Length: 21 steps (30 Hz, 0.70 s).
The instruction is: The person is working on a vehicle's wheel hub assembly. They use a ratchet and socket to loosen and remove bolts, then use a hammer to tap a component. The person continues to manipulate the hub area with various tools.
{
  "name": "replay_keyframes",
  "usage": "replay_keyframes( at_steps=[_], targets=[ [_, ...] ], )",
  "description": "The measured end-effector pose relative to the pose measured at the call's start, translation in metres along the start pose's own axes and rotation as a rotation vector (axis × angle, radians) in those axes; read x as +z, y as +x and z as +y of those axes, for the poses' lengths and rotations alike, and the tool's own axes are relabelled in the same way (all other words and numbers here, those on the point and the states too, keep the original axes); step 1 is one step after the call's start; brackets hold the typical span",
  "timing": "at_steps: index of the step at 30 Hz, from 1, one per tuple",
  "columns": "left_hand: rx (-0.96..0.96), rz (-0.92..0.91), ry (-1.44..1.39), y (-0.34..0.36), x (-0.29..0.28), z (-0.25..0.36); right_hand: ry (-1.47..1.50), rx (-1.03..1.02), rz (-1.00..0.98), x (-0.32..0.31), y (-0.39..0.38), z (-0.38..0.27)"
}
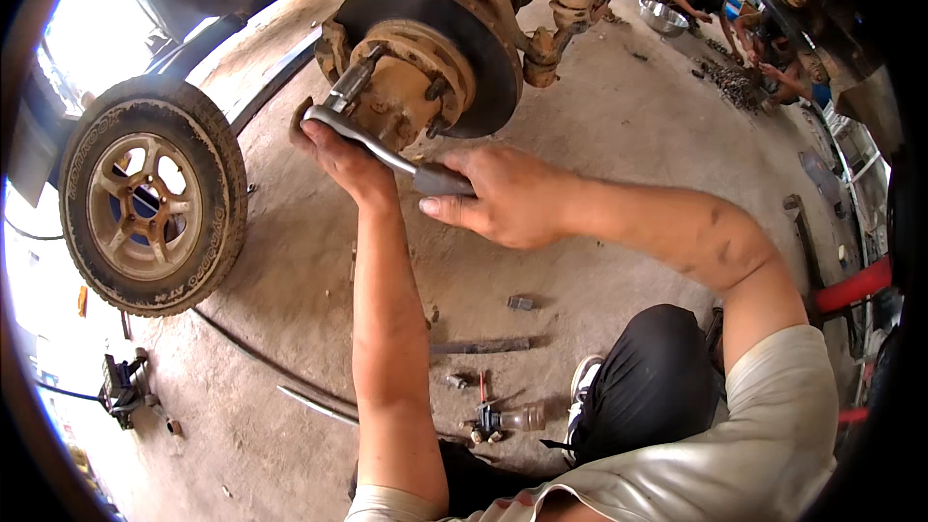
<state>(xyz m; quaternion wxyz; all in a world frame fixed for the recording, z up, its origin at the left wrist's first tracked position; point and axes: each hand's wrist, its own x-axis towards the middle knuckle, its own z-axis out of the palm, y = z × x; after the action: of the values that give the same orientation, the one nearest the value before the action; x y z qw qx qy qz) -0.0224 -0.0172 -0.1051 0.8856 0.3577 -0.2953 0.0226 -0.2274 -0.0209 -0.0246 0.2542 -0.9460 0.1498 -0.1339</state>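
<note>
In front of me a rusty wheel hub (398, 92) with studs sits inside a dark brake disc (495, 68). A ratchet wrench (362, 134) with a bent metal shank and dark grip spans my two hands. Its socket (348, 89) points up at the hub's left side and appears to meet a stud there. My left hand (348, 164) is closed round the wrench's head end. My right hand (517, 195) wraps the dark grip, thumb along its lower side. The left fingers are partly hidden behind the wrench.
An off-road wheel (153, 195) stands at the left. Between my arms and knee lie a loose socket (521, 303), a dark bar (483, 345) and an air tool (493, 420). Far right, other people work beside a metal bowl (663, 16) and scattered parts (730, 87).
</note>
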Motion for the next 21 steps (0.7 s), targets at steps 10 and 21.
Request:
replay_keyframes(
  at_steps=[10, 21],
  targets=[
    [0.009, -0.005, -0.126, 0.003, -0.002, 0.000, 0.092, 0.284, -0.341, 0.000, 0.008, -0.009],
    [-0.016, 0.053, 0.007, 0.010, 0.001, -0.014, 0.022, 0.181, -0.250, 0.000, -0.004, -0.006]
  ],
)
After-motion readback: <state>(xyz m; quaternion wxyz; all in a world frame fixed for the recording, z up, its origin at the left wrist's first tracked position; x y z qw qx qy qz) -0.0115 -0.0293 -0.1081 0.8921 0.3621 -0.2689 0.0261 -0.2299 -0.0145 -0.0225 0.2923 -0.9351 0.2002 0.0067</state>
